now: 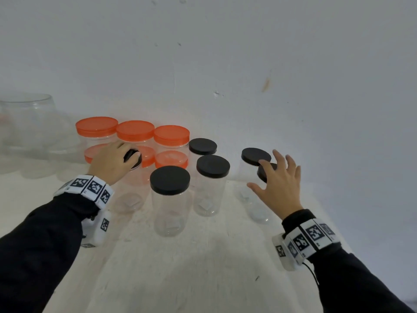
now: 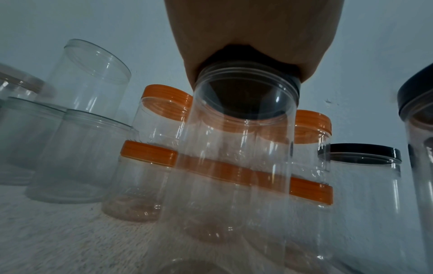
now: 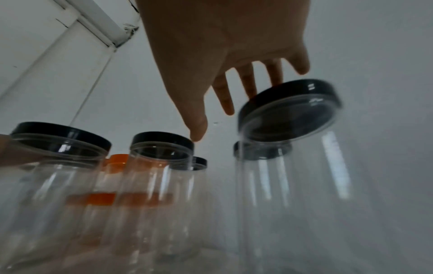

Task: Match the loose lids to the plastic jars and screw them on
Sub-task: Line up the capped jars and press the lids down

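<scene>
My left hand grips a black lid from above on a tall clear jar; the left wrist view shows the palm covering that lid on the jar. My right hand is open with its fingers spread over a tilted black lid on a leaning clear jar. In the right wrist view the fingertips sit at that lid, which is blurred. Another black-lidded jar stands just behind it.
Three black-lidded jars stand mid-table. Orange-lidded jars are stacked two high at the back, against the wall. Lidless clear jars crowd the back left. The white table stretches toward me.
</scene>
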Tool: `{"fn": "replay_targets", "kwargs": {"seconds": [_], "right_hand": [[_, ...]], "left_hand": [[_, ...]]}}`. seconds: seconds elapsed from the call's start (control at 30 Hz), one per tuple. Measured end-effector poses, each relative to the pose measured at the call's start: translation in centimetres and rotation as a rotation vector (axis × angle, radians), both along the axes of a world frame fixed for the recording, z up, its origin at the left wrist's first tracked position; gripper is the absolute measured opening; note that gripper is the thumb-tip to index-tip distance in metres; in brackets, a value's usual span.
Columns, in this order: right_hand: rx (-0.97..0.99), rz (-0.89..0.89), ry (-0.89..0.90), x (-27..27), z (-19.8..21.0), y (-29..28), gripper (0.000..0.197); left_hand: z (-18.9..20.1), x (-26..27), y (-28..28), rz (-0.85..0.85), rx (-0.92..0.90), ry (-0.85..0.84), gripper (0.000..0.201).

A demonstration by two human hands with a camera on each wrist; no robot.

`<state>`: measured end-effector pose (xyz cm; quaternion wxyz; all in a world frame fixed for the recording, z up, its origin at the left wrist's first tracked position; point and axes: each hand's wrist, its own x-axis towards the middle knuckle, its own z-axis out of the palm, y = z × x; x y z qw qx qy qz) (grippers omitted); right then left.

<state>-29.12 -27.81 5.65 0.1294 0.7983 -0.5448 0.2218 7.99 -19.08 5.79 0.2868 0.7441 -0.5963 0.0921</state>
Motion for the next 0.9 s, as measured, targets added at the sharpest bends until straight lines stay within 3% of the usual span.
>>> {"fn": "replay_targets", "kwargs": {"seconds": [0.13,0.47,0.7,0.77,0.9], "right_hand": [[0.142,-0.043,-0.007,-2.2,-0.6,-0.3,0.059],[0.16,-0.131,-0.09,-7.0,-0.7,-1.9,0.058],[0.125,-0.21,0.087,-6.5,-0.3,-2.1,0.062],[0.113,-0.178,0.094,-5.7,0.1,-2.2,0.068],[0.117,0.063,0.009,-3.1,1.0,-2.7,0.067]], "left_hand": [[-0.1,0.0,0.0,0.0,-0.001,-0.005,0.025],[0.1,-0.2,0.0,-0.006,-0.011,-0.034,0.024],[0.2,-0.3,0.1,-0.005,0.0,-0.033,0.025],[0.1,-0.2,0.1,-0.003,0.004,-0.042,0.026],[0.0,-0.1,-0.1,0.01,0.004,-0.061,0.026]]}}
